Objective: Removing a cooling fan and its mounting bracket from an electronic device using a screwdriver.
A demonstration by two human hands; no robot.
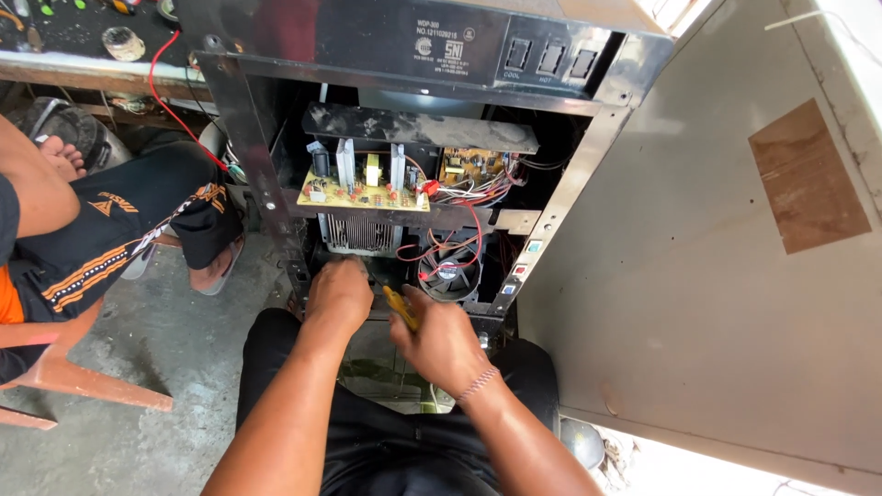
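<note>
Clenched around a yellow-handled tool [401, 308], the right hand [441, 344] sits low in front of the opened appliance cabinet [588, 138], the handle poking out of the fist up and to the left. Its long axis slants from the fist toward the far left, pointing into the gap under the finned heat sink [358, 232]; the working tip is hidden behind the left hand [338, 296], so I cannot tell what it meets. That left hand lies just left of the tool, knuckles up, fingers curled down into the cabinet's lower opening; whether it grips anything inside is hidden. It is the nearer hand to the heat sink, which sits directly beyond it. A round black fan [447, 270] with red wires lies just beyond the right hand. Farther back a yellow circuit board [363, 191] rests on a shelf. A seated person's legs [101, 230] are at the left.
</note>
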